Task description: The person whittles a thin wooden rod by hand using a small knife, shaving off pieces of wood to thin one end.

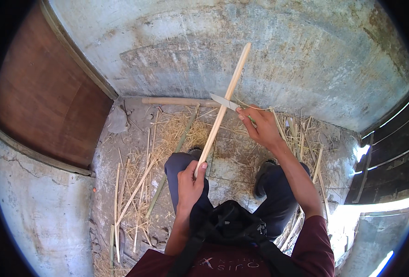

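My left hand (191, 185) grips the lower end of a long pale bamboo strip (217, 123), just above my left knee. The strip slants up and away to the right, its far end in front of the wall. In my right hand (261, 127) is a knife (224, 101), its handle mostly hidden by my fingers apart from a bit of green. The blade lies across the strip, pointing left, roughly midway along it. A thin curled sliver (248, 105) shows beside the blade and my right hand.
Straw-like shavings (174, 134) and several split strips (134, 196) litter the floor left of my legs. More strips (301, 138) lie at the right. A bamboo pole (179, 101) rests along the stained wall (176, 51). A brown door panel (52, 87) stands at the left.
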`<state>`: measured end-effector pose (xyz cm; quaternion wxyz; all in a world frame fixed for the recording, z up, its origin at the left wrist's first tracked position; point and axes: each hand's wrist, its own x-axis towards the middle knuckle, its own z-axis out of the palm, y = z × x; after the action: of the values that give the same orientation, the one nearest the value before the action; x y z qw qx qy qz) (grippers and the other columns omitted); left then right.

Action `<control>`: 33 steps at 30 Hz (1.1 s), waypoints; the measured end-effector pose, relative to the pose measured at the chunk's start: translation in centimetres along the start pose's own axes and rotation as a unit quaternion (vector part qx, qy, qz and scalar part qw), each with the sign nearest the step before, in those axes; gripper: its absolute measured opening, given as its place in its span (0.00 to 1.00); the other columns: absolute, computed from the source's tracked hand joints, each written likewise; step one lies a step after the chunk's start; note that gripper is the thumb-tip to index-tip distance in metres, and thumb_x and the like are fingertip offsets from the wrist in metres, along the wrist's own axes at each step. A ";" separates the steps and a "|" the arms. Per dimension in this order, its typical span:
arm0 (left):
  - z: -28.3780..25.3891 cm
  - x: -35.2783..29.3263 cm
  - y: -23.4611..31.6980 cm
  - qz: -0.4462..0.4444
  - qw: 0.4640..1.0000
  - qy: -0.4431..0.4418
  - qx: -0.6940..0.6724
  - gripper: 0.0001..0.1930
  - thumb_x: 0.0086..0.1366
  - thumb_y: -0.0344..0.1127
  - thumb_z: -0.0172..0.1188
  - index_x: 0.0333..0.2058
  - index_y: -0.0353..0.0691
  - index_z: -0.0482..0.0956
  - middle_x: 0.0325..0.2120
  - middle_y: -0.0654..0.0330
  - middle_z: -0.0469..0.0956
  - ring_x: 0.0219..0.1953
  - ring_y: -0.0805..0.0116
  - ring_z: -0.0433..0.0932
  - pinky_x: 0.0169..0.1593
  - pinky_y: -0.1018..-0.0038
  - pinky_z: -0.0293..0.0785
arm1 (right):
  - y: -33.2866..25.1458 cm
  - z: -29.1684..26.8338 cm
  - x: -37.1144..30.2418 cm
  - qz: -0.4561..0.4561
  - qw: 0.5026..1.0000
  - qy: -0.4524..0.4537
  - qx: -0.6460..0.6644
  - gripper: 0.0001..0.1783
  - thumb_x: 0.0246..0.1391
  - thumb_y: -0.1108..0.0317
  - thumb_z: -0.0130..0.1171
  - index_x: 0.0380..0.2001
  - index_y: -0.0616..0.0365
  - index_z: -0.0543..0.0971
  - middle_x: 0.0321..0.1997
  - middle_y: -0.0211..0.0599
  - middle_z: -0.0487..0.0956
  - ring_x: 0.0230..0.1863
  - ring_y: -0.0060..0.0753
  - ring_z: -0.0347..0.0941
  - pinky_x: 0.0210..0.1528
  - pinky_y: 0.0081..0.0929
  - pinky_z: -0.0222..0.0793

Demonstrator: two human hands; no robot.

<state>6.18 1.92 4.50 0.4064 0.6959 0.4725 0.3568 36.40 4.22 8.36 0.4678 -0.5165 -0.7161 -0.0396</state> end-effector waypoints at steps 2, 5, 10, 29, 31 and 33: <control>0.0 -0.6 0.2 0.000 1.000 0.000 0.003 0.19 0.80 0.39 0.63 0.30 0.34 0.76 0.16 0.68 0.63 0.21 0.82 0.58 0.24 0.72 0.52 | 0.2 -0.2 -0.1 0.009 1.000 0.006 0.006 0.08 0.69 0.70 0.65 0.49 0.56 0.87 0.34 0.41 0.83 0.28 0.46 0.81 0.29 0.40 0.73; -0.2 -1.8 0.4 -0.002 1.000 0.002 0.007 0.18 0.79 0.38 0.64 0.30 0.34 0.76 0.16 0.67 0.63 0.21 0.82 0.57 0.24 0.72 0.52 | 0.4 -0.4 0.0 0.011 1.000 0.015 0.022 0.08 0.69 0.72 0.65 0.49 0.58 0.86 0.33 0.42 0.81 0.27 0.43 0.78 0.28 0.39 0.70; -0.5 -3.1 -0.7 0.004 1.000 -0.005 0.021 0.15 0.79 0.37 0.65 0.33 0.34 0.80 0.15 0.62 0.67 0.19 0.80 0.61 0.23 0.71 0.57 | 0.1 -0.8 -0.4 0.018 0.999 -0.016 0.045 0.05 0.69 0.74 0.66 0.46 0.61 0.85 0.31 0.43 0.78 0.24 0.39 0.74 0.27 0.37 0.65; -1.1 -4.6 -1.8 -0.011 1.000 0.000 0.024 0.17 0.79 0.38 0.64 0.30 0.33 0.77 0.15 0.67 0.63 0.20 0.82 0.58 0.23 0.72 0.53 | 3.0 -1.4 0.2 0.024 0.999 0.016 -0.023 0.08 0.70 0.72 0.63 0.49 0.54 0.85 0.32 0.42 0.81 0.27 0.44 0.78 0.28 0.39 0.72; -1.5 -5.6 -2.8 -0.013 1.000 -0.004 0.013 0.17 0.80 0.38 0.64 0.32 0.33 0.78 0.15 0.63 0.65 0.19 0.81 0.60 0.22 0.70 0.56 | 6.8 -3.8 1.2 0.116 0.988 0.098 -0.017 0.07 0.72 0.70 0.60 0.48 0.55 0.84 0.31 0.45 0.82 0.26 0.46 0.77 0.29 0.39 0.72; -1.7 -6.2 -3.5 -0.028 1.000 -0.005 0.005 0.17 0.80 0.39 0.64 0.31 0.34 0.79 0.15 0.65 0.66 0.20 0.82 0.61 0.23 0.71 0.56 | 8.5 -4.9 1.3 0.222 0.967 0.126 -0.020 0.07 0.72 0.68 0.60 0.48 0.54 0.83 0.30 0.47 0.84 0.28 0.48 0.78 0.33 0.39 0.74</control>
<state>1.54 -2.82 1.37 0.4152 0.6863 0.4913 0.3393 46.00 6.44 8.40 0.5406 -0.6629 -0.5178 -0.0141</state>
